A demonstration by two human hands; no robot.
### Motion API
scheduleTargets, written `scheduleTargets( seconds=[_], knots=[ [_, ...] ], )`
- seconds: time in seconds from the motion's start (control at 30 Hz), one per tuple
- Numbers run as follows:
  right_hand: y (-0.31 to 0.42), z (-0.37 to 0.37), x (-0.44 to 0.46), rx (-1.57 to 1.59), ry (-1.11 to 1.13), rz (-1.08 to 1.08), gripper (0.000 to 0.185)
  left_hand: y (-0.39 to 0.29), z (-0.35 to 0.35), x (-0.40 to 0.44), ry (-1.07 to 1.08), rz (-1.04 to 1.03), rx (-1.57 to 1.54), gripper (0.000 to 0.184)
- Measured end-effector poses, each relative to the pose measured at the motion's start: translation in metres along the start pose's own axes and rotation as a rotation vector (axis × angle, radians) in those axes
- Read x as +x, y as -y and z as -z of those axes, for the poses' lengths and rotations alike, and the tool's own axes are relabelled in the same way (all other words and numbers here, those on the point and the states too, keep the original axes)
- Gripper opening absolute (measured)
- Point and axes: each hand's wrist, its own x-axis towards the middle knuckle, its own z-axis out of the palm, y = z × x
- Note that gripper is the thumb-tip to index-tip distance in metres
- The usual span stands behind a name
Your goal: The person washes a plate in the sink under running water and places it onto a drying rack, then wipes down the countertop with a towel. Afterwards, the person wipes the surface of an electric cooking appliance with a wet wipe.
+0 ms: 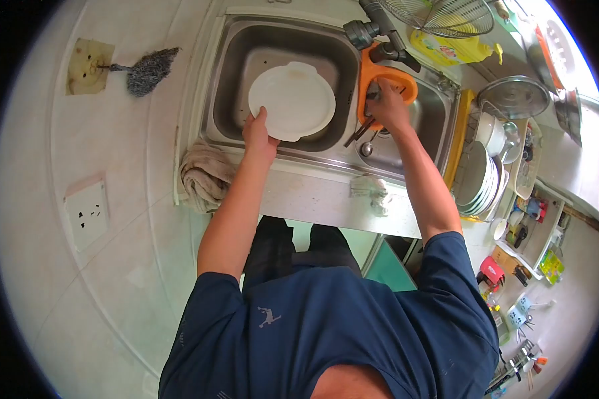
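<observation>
My left hand (259,135) is closed on the near edge of a white oval dish (293,100) with small tab handles. The dish is tilted over the larger left basin (236,60). Over the smaller right basin (432,120), my right hand (387,105) is closed, and dark brown chopsticks (358,133) stick out below it. Its fingers are partly hidden. Beside and under that hand is an orange plastic basket (367,73), below the faucet (386,50). A metal spoon (366,148) shows near the chopstick ends.
A folded towel (205,174) lies at the sink's left corner, a crumpled cloth (373,189) on the front counter edge. To the right stands a rack with stacked plates (476,176). Behind are a wire strainer (439,13), yellow bottle (452,50) and glass lid (512,96).
</observation>
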Motion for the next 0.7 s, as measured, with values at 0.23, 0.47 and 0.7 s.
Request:
scheduleTargets(
  seconds=[0.23,0.47,0.7],
  knots=[
    [-0.009,0.007,0.011,0.772,-0.117,-0.254,0.029,0.003,0.009,-0.005,-0.016,-0.009,-0.029,0.047],
    [-0.022,0.042,-0.006,1.839,-0.005,-0.5,0.042,0.003,0.011,-0.004,0.038,-0.008,-0.087,0.046],
    [-0.05,0.06,0.018,1.475,-0.371,-0.302,0.036,0.003,0.018,0.002,0.031,-0.036,-0.091,0.045]
  ],
)
